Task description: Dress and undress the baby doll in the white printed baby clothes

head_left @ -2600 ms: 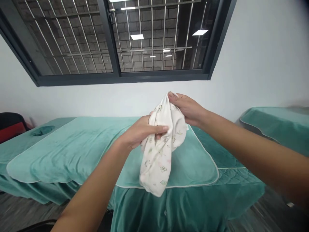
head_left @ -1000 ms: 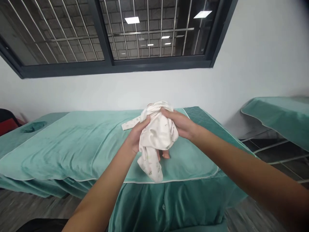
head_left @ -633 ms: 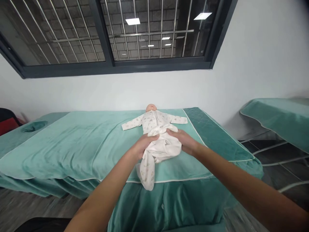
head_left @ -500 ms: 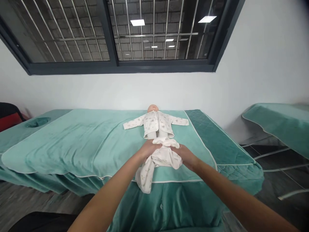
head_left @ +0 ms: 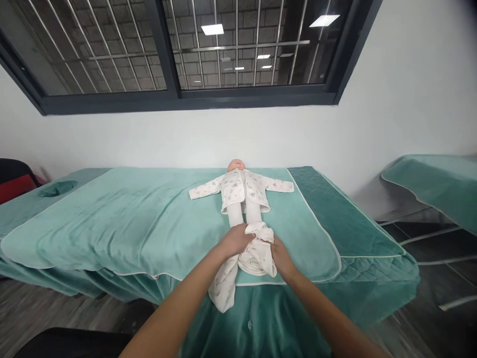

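Observation:
A baby doll (head_left: 236, 164) lies on its back on the bed, head toward the wall and legs toward me. It wears a white printed jacket (head_left: 234, 189) with both sleeves spread out. Bunched white printed baby pants (head_left: 257, 256) are at the lower end of its white legs (head_left: 254, 213), one pant leg hanging over the bed's front edge. My left hand (head_left: 238, 239) grips the pants' bunched top from the left. On the right side, my right hand (head_left: 280, 254) pinches the same cloth. The doll's feet are hidden by the pants.
A light green cover (head_left: 122, 214) lies over the darker green bed (head_left: 346, 223). A face hole (head_left: 57, 188) is at the bed's left end. Another green bed (head_left: 439, 179) stands at right, a black and red chair (head_left: 17, 181) at far left. A barred window is above.
Both hands have moved toward me with the pants, down along the doll's legs. More of the white legs shows below the jacket. The view has shifted slightly.

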The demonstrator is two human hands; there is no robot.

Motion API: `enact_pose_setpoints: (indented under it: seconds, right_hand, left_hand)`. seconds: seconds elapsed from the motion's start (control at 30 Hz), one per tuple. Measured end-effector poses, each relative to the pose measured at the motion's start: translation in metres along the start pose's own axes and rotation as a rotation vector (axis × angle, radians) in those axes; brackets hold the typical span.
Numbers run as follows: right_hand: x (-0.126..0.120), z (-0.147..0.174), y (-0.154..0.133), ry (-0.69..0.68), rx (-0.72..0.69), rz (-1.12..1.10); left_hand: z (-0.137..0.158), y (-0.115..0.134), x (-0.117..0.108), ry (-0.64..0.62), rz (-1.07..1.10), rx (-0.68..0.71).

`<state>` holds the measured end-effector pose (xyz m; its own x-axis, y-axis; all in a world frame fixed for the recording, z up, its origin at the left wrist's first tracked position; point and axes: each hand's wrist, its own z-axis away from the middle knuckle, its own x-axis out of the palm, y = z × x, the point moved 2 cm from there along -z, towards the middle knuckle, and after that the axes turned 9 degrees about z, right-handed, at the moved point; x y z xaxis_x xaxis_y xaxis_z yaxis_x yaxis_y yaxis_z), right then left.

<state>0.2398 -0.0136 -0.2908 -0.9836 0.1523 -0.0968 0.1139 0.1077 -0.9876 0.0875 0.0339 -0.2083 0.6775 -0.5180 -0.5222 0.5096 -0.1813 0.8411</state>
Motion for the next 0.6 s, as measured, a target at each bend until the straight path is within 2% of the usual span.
enact_pose_setpoints:
  seconds: [0.1, 0.17, 0.23, 0.3, 0.37, 0.47, 0.6]
  right_hand:
    - [-0.001, -0.002, 0.003, 0.003, 0.052, -0.131]
    - [-0.004, -0.005, 0.007, 0.046, 0.059, -0.193]
    - [-0.007, -0.010, 0.010, 0.111, 0.035, -0.204]
    - [-0.010, -0.017, 0.011, 0.169, -0.023, -0.163]
    - [-0.011, -0.025, 0.009, 0.217, -0.087, -0.107]
    - [-0.011, -0.038, 0.004, 0.283, -0.124, 0.002]
    - [-0.013, -0.054, -0.003, 0.335, -0.143, 0.112]
  left_hand:
    - [0.002, 0.002, -0.001, -0.034, 0.269, -0.027]
    - [0.005, 0.005, -0.003, -0.101, 0.508, -0.063]
    - [0.005, 0.007, -0.007, -0.190, 0.723, -0.098]
    - [0.003, 0.008, -0.013, -0.249, 0.837, -0.126]
    - [-0.003, 0.007, -0.020, -0.244, 0.852, -0.160]
    - [-0.015, 0.004, -0.028, -0.144, 0.797, -0.191]
    - [-0.031, 0.006, -0.034, -0.040, 0.716, -0.148]
